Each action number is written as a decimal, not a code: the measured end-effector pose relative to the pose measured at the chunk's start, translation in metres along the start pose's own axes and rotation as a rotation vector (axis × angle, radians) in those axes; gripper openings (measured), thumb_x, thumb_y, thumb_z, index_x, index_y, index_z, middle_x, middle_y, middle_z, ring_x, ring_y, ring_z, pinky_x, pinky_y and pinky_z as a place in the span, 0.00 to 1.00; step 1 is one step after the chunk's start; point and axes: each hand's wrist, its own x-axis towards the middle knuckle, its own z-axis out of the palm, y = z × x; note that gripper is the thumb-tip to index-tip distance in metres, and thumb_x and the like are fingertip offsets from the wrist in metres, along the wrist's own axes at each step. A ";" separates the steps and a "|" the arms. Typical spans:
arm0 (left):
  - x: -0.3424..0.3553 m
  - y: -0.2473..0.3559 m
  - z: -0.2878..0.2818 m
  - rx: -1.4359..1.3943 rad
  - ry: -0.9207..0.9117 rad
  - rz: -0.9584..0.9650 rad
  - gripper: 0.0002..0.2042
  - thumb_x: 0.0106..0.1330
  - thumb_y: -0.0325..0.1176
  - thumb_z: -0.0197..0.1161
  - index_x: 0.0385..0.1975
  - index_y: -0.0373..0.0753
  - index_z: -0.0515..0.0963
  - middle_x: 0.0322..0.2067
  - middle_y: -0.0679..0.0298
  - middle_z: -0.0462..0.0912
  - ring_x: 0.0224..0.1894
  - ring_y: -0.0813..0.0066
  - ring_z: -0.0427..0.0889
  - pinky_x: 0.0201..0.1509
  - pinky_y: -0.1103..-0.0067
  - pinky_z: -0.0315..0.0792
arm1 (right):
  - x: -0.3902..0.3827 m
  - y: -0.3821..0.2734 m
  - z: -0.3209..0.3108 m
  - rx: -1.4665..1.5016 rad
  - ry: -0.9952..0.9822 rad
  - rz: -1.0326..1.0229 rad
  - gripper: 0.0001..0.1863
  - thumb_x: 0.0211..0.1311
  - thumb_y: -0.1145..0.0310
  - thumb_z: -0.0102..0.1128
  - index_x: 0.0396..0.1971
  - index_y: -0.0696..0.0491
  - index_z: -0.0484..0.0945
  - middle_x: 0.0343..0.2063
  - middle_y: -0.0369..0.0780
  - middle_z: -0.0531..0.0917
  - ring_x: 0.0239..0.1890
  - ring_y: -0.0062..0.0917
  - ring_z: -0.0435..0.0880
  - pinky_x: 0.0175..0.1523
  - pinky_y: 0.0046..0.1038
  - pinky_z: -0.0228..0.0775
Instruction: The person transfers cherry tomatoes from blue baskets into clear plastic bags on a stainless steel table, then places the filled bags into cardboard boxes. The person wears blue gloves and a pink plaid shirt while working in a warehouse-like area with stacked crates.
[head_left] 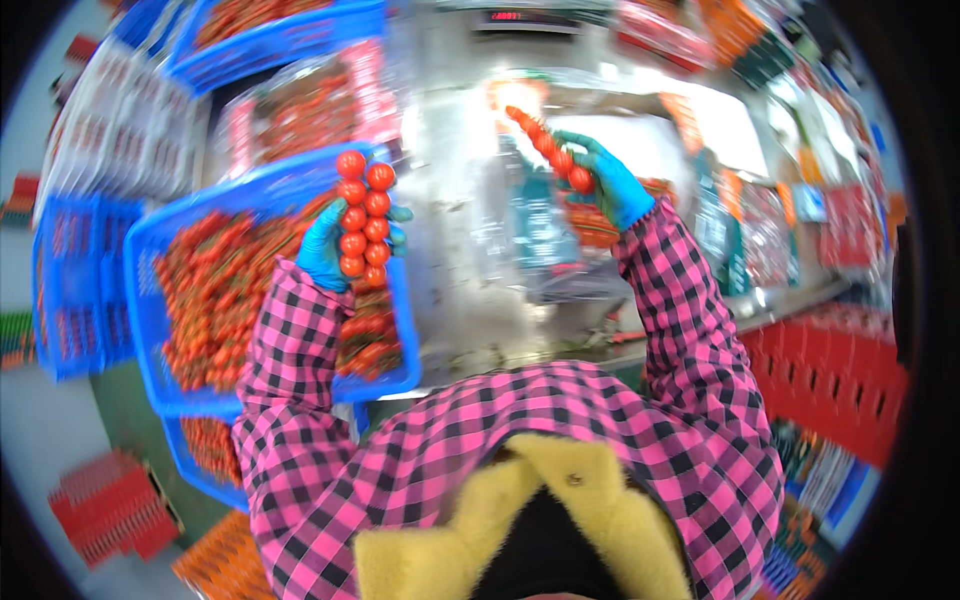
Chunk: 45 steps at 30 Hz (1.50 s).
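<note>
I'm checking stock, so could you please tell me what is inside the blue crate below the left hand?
Red tomatoes lie in the crate; the left hand and sleeve cover some, and the crate's bottom is hidden.

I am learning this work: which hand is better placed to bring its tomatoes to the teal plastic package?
Probably the right hand: it holds a string of tomatoes close to the teal plastic package, while the left hand holds its tomato cluster over the blue crate, farther off.
</note>
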 end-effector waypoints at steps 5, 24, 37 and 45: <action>0.211 -0.049 0.069 0.628 -0.084 -0.148 0.25 0.54 0.37 0.58 0.52 0.37 0.62 0.36 0.57 0.74 0.36 0.71 0.75 0.37 0.76 0.71 | 0.026 0.033 -0.124 -0.140 0.568 -0.021 0.16 0.57 0.56 0.49 0.42 0.48 0.68 0.33 0.38 0.75 0.29 0.23 0.76 0.28 0.27 0.71; -0.016 -0.143 0.079 1.931 0.335 0.056 0.07 0.53 0.36 0.56 0.26 0.40 0.77 0.22 0.58 0.75 0.25 0.62 0.76 0.29 0.68 0.71 | 0.038 -0.054 -0.052 -1.072 -0.187 -0.544 0.19 0.53 0.69 0.52 0.47 0.55 0.70 0.37 0.44 0.78 0.38 0.29 0.77 0.44 0.27 0.67; -0.224 0.005 -0.104 1.916 0.745 -0.557 0.34 0.41 0.39 0.62 0.51 0.36 0.60 0.38 0.48 0.71 0.41 0.54 0.75 0.42 0.66 0.71 | 0.091 0.124 0.285 -1.566 -0.690 -0.514 0.11 0.46 0.76 0.48 0.32 0.55 0.76 0.29 0.48 0.77 0.32 0.41 0.78 0.34 0.37 0.71; -0.228 0.031 -0.067 -0.182 0.278 0.115 0.37 0.55 0.52 0.50 0.61 0.39 0.45 0.45 0.50 0.70 0.32 0.63 0.76 0.28 0.72 0.75 | 0.099 0.123 0.304 -1.626 -0.744 -0.253 0.13 0.45 0.63 0.53 0.30 0.54 0.77 0.27 0.47 0.79 0.29 0.38 0.78 0.34 0.36 0.71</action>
